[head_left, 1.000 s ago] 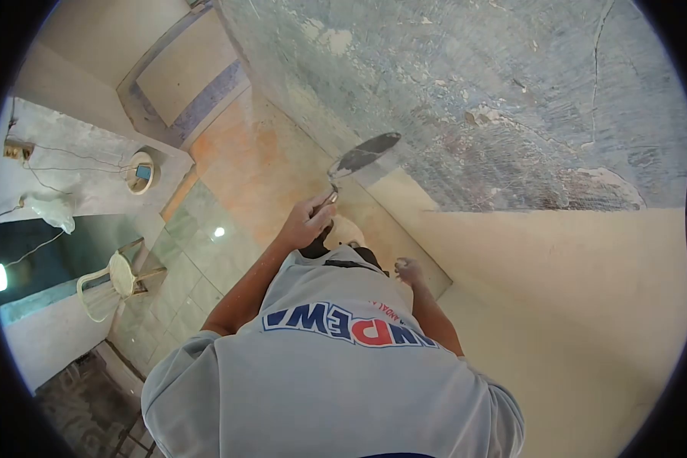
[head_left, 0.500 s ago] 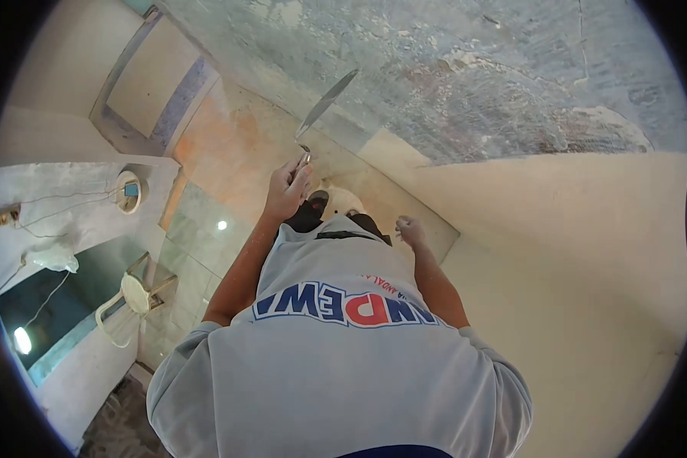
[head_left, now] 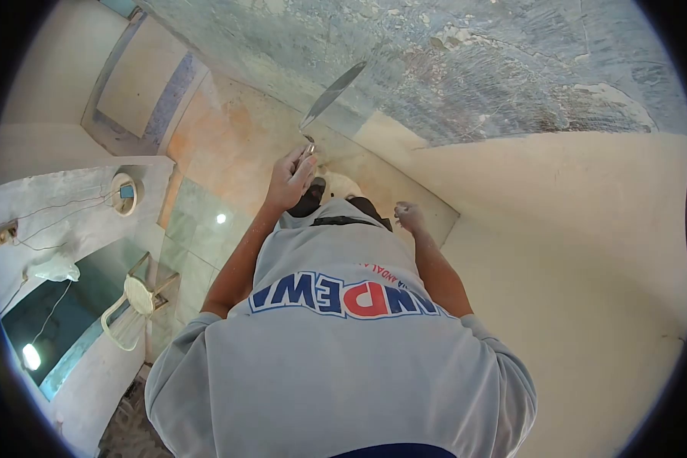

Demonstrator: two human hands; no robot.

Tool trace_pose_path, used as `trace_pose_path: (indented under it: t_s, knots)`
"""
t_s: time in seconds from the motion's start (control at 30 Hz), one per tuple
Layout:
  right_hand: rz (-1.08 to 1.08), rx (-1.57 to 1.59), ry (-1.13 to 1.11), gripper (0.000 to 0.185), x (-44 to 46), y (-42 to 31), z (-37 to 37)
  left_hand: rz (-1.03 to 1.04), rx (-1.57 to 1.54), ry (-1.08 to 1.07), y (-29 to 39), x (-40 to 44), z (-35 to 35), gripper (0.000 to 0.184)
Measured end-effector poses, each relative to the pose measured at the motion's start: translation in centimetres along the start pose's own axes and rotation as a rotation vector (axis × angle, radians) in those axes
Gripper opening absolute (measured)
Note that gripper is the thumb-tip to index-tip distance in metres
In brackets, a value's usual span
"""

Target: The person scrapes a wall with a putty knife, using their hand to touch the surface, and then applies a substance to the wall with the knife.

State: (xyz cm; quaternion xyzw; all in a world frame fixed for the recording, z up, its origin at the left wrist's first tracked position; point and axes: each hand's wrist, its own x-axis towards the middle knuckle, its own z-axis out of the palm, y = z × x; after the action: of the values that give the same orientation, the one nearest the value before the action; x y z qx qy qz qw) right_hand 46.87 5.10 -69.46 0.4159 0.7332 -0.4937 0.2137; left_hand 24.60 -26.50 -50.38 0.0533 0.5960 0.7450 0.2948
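Observation:
My left hand is closed around the handle of a trowel. The trowel's long grey metal blade points up and to the right, in front of the wall. White dust covers the fingers of that hand. My right hand hangs beside my body near the cream lower wall. Its dusty fingers are curled in, and nothing shows in them. Past my waist, a pale rounded thing stands by my dark shoe, partly hidden by my clothes.
Rough grey-blue patches and flaking plaster mark the upper wall. A pale chair stands at left on the tiled floor. Wires run along the white ledge past a round container to a lit bulb. A doorway threshold lies at upper left.
My view has shifted slightly. My left hand and the trowel sit a little higher and farther right in the picture, while my right hand has barely moved.

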Motion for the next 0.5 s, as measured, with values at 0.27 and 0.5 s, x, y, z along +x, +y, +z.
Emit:
trace_pose_path:
  t_s: [0.27, 0.5]
  knots:
    - [0.078, 0.045, -0.006, 0.043, -1.6, 1.4, 0.1, 0.001, 0.003, -0.067, -0.6, 0.7, 0.3, 0.026]
    - [0.036, 0.068, 0.0, 0.041, -2.1, 1.3, 1.2, -0.009, 0.038, -0.077, 0.2, 0.7, 1.3, 0.029]
